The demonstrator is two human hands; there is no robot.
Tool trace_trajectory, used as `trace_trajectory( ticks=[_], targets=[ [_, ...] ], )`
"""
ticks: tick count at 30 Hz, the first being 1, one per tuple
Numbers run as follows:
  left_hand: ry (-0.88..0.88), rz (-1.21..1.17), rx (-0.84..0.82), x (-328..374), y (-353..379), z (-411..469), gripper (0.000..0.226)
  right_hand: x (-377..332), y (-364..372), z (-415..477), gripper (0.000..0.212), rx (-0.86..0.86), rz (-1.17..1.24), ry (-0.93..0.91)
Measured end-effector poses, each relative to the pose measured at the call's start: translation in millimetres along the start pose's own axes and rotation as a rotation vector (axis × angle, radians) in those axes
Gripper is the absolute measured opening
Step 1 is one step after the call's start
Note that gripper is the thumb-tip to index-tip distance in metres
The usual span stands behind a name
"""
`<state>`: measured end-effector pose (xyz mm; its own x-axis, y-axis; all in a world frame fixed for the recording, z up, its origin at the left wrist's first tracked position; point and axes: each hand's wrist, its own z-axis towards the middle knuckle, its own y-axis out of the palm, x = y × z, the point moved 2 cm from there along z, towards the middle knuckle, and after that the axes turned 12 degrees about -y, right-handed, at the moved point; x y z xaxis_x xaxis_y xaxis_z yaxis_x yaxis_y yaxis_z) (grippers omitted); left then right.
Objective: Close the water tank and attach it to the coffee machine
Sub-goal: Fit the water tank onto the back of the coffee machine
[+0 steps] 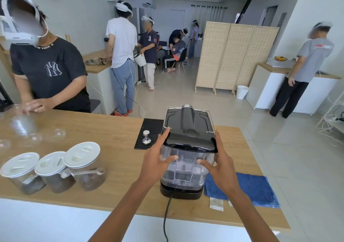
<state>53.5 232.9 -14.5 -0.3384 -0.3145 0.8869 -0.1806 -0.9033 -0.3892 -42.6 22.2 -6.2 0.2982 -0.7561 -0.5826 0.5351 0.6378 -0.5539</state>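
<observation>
The black coffee machine (188, 122) stands on the wooden counter (111, 130), its back toward me. A clear plastic water tank (185, 169) with a black lid (189, 142) sits against the machine's rear, above the black base (181, 192). The lid lies shut on the tank. My left hand (158, 160) grips the tank's left side, thumb across its front and fingers up at the lid's corner. My right hand (218, 162) holds the tank's right side, thumb on the front wall. The power cord (166, 214) runs from the base toward me.
A black rubber mat (149, 130) with a metal tamper (146, 137) lies left of the machine. Three lidded jars (54, 169) stand at the front left. A blue cloth (255, 189) lies at the right. A person (48, 70) handles clear cups across the counter.
</observation>
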Motion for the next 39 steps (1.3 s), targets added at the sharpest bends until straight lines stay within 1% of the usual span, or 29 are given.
trace_trajectory(
  ticks=[4,8,10,19,23,26,30,35,39],
  targets=[
    [0.023,-0.029,0.009,-4.7,-1.5,4.6,0.095,-2.5,5.1,0.3,0.112,0.035,0.001,0.004],
    [0.013,-0.023,0.007,-11.8,1.6,3.2,0.096,1.1,7.4,1.4,0.111,0.010,0.011,0.043],
    [0.001,-0.048,0.009,-12.1,3.0,1.4,0.095,2.9,7.9,0.7,0.109,-0.004,0.006,0.039],
    [0.021,-0.019,0.031,-17.5,4.0,4.9,0.095,4.7,11.1,3.0,0.109,-0.004,-0.037,0.026],
    [-0.006,-0.062,-0.013,-26.5,8.8,3.6,0.090,7.7,14.1,-3.7,0.108,-0.011,-0.055,0.058],
    [-0.001,-0.049,-0.008,-28.7,12.8,-4.5,0.086,11.5,17.3,-10.4,0.105,-0.024,-0.043,0.065],
    [0.046,0.009,0.021,-28.9,13.1,-5.5,0.085,14.3,17.8,-11.0,0.107,-0.024,-0.051,0.069],
    [0.014,0.025,-0.008,-35.9,11.5,-4.5,0.085,12.7,18.5,-13.3,0.108,-0.050,-0.074,0.102],
    [0.032,0.053,-0.014,-29.0,11.4,-7.5,0.084,13.9,18.2,-14.5,0.109,-0.064,-0.092,0.111]
  ],
)
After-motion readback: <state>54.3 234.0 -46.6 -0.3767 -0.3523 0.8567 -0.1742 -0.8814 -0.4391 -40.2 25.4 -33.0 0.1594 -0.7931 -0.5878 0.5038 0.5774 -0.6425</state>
